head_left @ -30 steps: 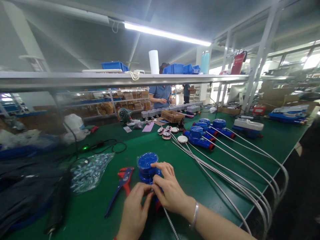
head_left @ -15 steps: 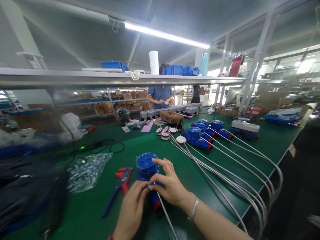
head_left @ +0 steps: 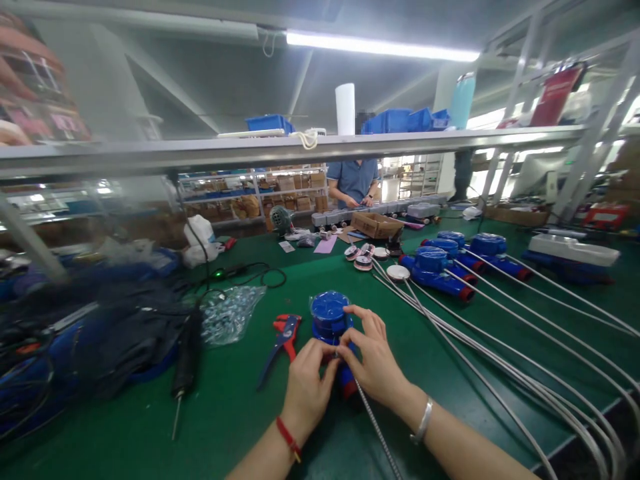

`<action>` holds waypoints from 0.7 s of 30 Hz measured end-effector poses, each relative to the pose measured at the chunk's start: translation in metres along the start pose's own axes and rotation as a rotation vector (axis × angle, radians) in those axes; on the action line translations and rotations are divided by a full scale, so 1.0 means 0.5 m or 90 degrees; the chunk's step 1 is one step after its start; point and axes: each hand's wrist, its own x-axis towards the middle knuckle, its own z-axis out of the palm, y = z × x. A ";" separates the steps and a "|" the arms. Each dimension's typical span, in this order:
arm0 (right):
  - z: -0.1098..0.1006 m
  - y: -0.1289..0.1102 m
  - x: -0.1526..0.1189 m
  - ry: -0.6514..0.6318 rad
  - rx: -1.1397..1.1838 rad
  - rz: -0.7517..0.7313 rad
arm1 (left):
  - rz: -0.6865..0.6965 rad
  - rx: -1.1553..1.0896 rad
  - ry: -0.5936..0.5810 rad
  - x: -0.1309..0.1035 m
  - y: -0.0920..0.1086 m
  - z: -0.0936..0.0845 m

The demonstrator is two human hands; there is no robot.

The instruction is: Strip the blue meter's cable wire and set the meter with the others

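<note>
A blue round-topped device (head_left: 330,311) with a dark red pipe end stands on the green table in front of me. My left hand (head_left: 311,373) pinches something too small to make out at its near side. My right hand (head_left: 373,353) meets it there, thumb and index finger closed at the same spot, other fingers reaching toward the device's lid. A thin braided cable (head_left: 375,423) runs from under my right hand to the bottom edge. Left of the device lies a red and blue hand tool (head_left: 283,343).
A bag of small parts (head_left: 233,313) and a black screwdriver (head_left: 186,357) lie left. More blue devices (head_left: 435,270) with long white cables (head_left: 480,353) stand right. Behind are a cardboard box (head_left: 373,225) and a person (head_left: 354,181). A shelf (head_left: 210,152) crosses above.
The view has swung left, so the table's contents appear farther right. Both hands stay together at the device; the bluish piece between the fingertips is now hidden.
</note>
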 end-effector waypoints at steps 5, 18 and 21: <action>0.000 0.009 0.001 -0.008 0.017 -0.004 | 0.020 0.004 0.016 -0.001 0.003 -0.002; 0.039 0.081 0.020 0.101 -0.021 -0.157 | -0.054 -0.084 0.079 0.010 0.002 0.000; 0.048 0.088 0.026 0.119 -0.035 -0.160 | -0.073 -0.084 0.079 0.014 -0.006 0.002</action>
